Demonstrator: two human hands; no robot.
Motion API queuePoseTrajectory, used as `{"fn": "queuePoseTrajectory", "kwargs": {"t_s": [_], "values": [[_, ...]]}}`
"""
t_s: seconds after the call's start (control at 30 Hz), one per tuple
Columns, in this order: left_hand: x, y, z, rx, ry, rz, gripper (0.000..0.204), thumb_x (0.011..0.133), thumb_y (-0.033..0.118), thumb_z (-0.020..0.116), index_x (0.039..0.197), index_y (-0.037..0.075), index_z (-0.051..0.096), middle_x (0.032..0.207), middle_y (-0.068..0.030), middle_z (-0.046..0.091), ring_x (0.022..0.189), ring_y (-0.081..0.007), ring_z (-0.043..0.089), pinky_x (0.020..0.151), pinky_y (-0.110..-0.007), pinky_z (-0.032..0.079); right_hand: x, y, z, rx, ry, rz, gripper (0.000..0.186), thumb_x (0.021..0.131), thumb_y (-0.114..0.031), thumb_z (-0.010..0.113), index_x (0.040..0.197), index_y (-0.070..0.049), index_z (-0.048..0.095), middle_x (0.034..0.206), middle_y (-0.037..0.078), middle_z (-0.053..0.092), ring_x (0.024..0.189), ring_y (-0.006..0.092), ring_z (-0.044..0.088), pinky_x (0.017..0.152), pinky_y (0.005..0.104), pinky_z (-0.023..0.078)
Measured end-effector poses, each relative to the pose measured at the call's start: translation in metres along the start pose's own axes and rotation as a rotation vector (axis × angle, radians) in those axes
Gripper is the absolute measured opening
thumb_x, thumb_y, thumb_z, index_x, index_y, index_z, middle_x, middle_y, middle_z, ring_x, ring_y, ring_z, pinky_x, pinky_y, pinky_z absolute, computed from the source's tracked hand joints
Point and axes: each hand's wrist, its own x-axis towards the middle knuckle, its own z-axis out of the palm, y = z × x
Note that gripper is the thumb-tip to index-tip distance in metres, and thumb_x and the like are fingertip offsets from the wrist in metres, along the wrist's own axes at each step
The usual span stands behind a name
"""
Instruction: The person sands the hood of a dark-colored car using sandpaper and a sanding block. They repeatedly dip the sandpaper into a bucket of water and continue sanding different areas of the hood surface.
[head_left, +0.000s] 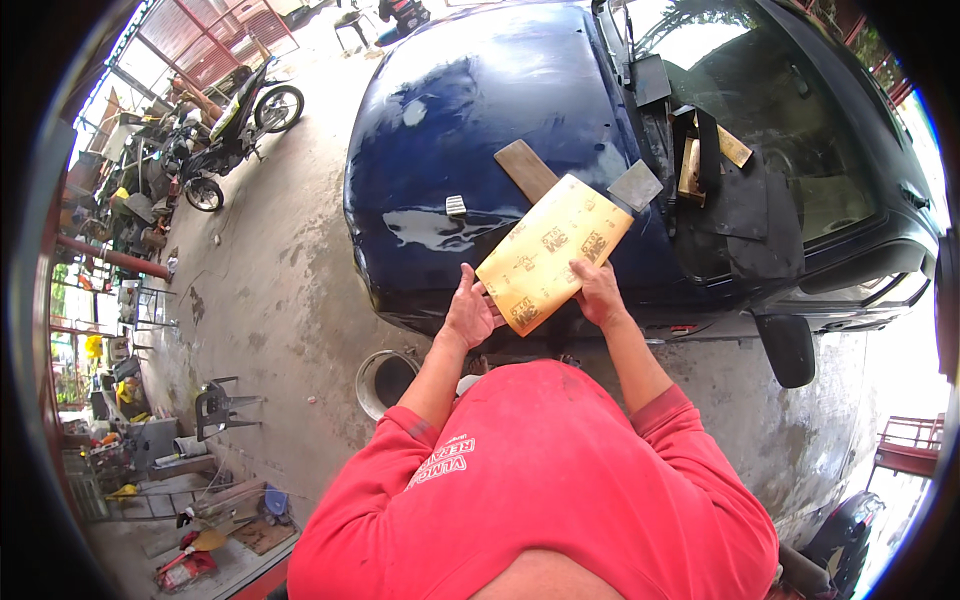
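Observation:
A yellow-backed sheet of sandpaper [545, 262] with dark printed marks is held over the front of a dark blue car hood [480, 120]. My right hand [599, 294] grips its near right edge, thumb on top and the other fingers underneath. At the left end, my left hand [472, 310] holds the edge; its thumb points up beside the sheet and its fingertips are partly hidden. Just beyond the sheet lie a flat brown strip [525, 170] and a grey rectangular piece [636, 186]. A small pale ribbed block [456, 206] rests on the hood to the left.
Dark sheets [745, 215] and folded yellow-backed pieces [733, 147] lie against the windshield. A side mirror [786, 350] juts out at right. Beside my left arm stands a bucket [388, 384]. Further left are a plastic stool [222, 408], a motorcycle [225, 140] and piled clutter.

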Motion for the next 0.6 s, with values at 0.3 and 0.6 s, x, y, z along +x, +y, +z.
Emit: {"fn": "queuePoseTrajectory", "kwargs": {"t_s": [0.3, 0.6], "values": [[-0.006, 0.031, 0.027, 0.102, 0.092, 0.311, 0.04, 0.116, 0.038, 0.053, 0.14, 0.007, 0.061, 0.12, -0.0104, 0.075, 0.102, -0.0218, 0.076, 0.085, -0.039, 0.065, -0.032, 0.011, 0.02, -1.234, -0.54, -0.651, 0.096, 0.081, 0.009, 0.068, 0.164, -0.035, 0.048, 0.181, 0.017, 0.015, 0.153, 0.0404, 0.046, 0.114, 0.0427, 0.054], [-0.015, 0.045, 0.032, 0.357, 0.099, 0.521, 0.025, 0.108, 0.016, 0.068, 0.126, -0.001, 0.072, 0.117, -0.0068, 0.077, 0.103, -0.0136, 0.073, 0.089, -0.03, 0.061, -0.043, 0.009, 0.029, -1.064, -0.648, -0.484, 0.118, 0.082, -0.024, 0.093, 0.175, -0.027, 0.021, 0.182, 0.02, 0.001, 0.161, 0.0384, 0.035, 0.123, 0.0448, 0.043]]}}
